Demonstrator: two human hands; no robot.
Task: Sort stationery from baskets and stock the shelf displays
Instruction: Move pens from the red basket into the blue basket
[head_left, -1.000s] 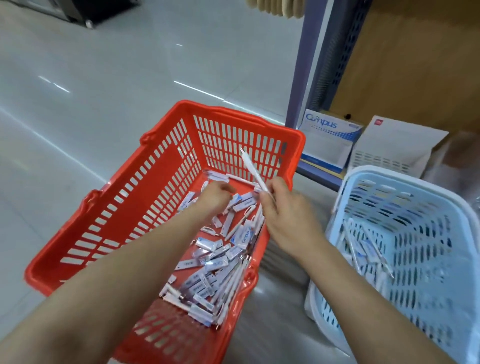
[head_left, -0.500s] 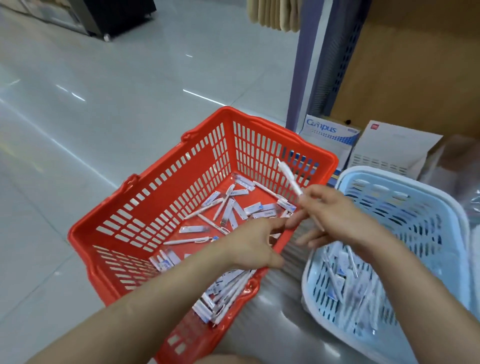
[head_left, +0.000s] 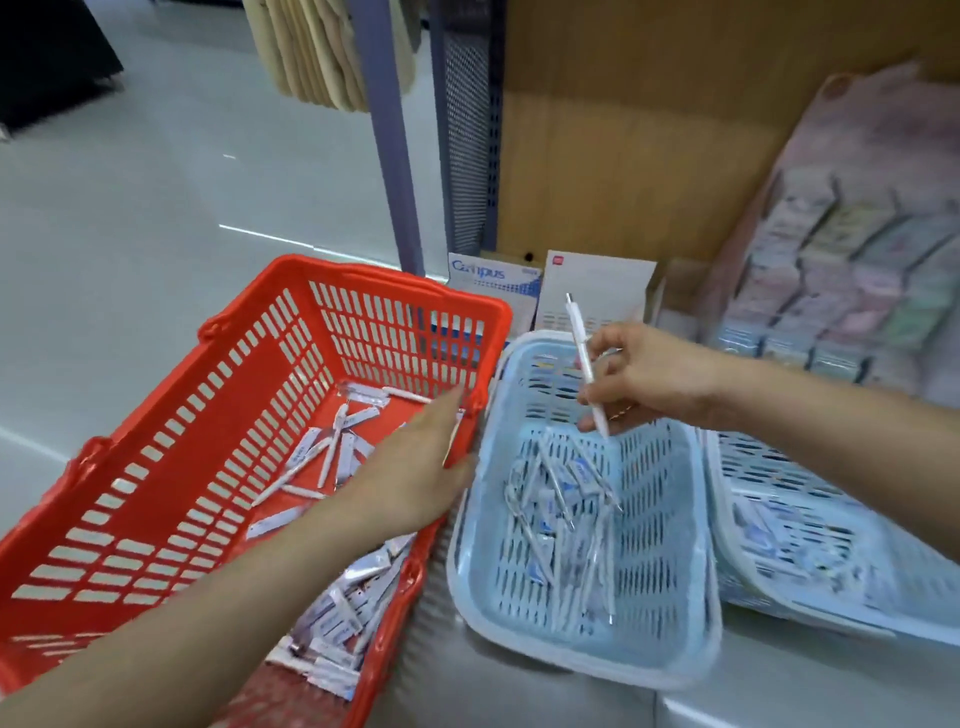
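My right hand (head_left: 654, 376) pinches a white pen (head_left: 582, 351) and holds it nearly upright over the light blue basket (head_left: 675, 654), tip down. Several white pens and small wrapped items lie in that basket. My left hand (head_left: 421, 467) hovers flat at the right wall of the red basket (head_left: 156, 493), fingers together, with nothing visibly held. More white pens and wrapped pieces (head_left: 332, 618) lie scattered on the red basket's floor.
A second light blue basket (head_left: 841, 618) with packets sits to the right. Notebook packs (head_left: 483, 278) and a white box (head_left: 597, 291) stand at the wooden shelf's foot. Pastel packaged goods (head_left: 852, 234) lean at the right. Grey floor spreads to the left.
My right hand carried the white pen from the red basket rightward to above the blue basket. My left hand lifted off the pile toward the red basket's right wall. The view swung right.
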